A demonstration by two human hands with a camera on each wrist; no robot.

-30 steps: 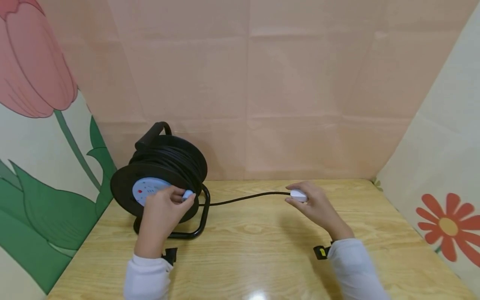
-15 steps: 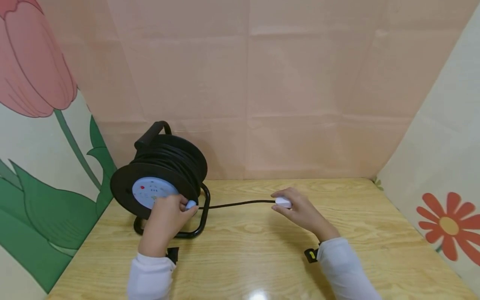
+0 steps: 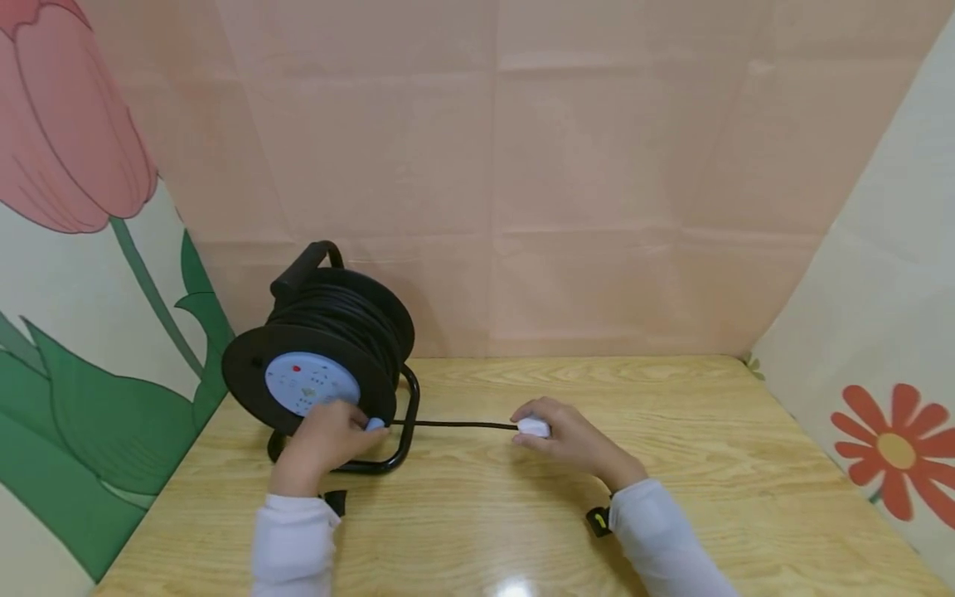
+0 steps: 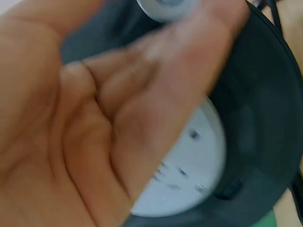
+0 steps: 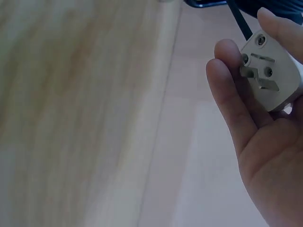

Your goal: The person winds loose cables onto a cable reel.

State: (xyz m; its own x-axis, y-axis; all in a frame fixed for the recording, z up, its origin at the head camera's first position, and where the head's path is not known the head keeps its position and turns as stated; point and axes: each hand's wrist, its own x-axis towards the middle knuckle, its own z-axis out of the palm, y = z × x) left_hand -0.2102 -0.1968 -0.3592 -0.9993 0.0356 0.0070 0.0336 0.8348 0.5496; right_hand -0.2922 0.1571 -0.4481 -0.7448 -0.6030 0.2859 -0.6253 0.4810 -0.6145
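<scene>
A black cable reel [image 3: 339, 311] with a light blue socket disc [image 3: 306, 377] stands on the left of the table. My left hand [image 3: 321, 444] pinches the light blue crank knob [image 3: 375, 424] at the lower right of the reel's front flange. In the left wrist view, the left palm [image 4: 85, 142] covers part of the disc. My right hand [image 3: 574, 444] holds a white plug [image 3: 533, 427] between thumb and fingers, its metal pins showing in the right wrist view. A black cable [image 3: 462, 424] runs nearly straight from the plug to the reel.
The reel has a black tubular stand [image 3: 409, 431] and a carrying handle [image 3: 298, 269] on top. Under it is a wood-grain table [image 3: 462, 514]. A pinkish-beige sheet [image 3: 492, 182] hangs behind; flower-printed panels [image 3: 891, 452] flank both sides.
The crank knob has swung down with my left hand, and the disc's red switch has moved up and right. My right hand has brought the plug left and lower, shortening the free cable.
</scene>
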